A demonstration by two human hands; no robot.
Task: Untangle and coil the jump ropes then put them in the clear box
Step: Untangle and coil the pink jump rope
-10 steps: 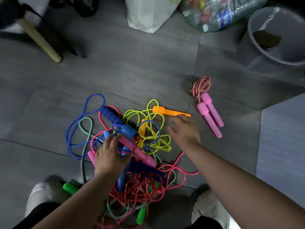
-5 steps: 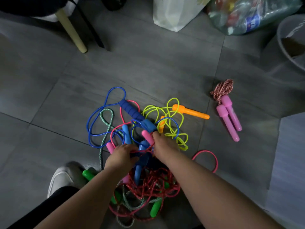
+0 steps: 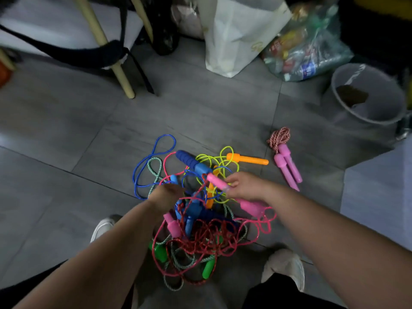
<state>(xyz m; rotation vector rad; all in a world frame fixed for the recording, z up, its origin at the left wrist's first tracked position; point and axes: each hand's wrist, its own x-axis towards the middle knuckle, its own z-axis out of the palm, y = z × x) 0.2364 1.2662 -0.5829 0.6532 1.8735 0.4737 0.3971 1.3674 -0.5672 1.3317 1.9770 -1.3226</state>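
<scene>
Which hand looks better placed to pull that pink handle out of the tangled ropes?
Probably the right hand: it pinches the pink handle above the tangle, while the left hand sits lower, its fingers hidden.

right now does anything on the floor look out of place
Yes: the jump ropes form one knotted heap, cords looped through each other. Only the pink-handled rope lies coiled, apart to the right. The right hand pinches a pink handle.
</scene>
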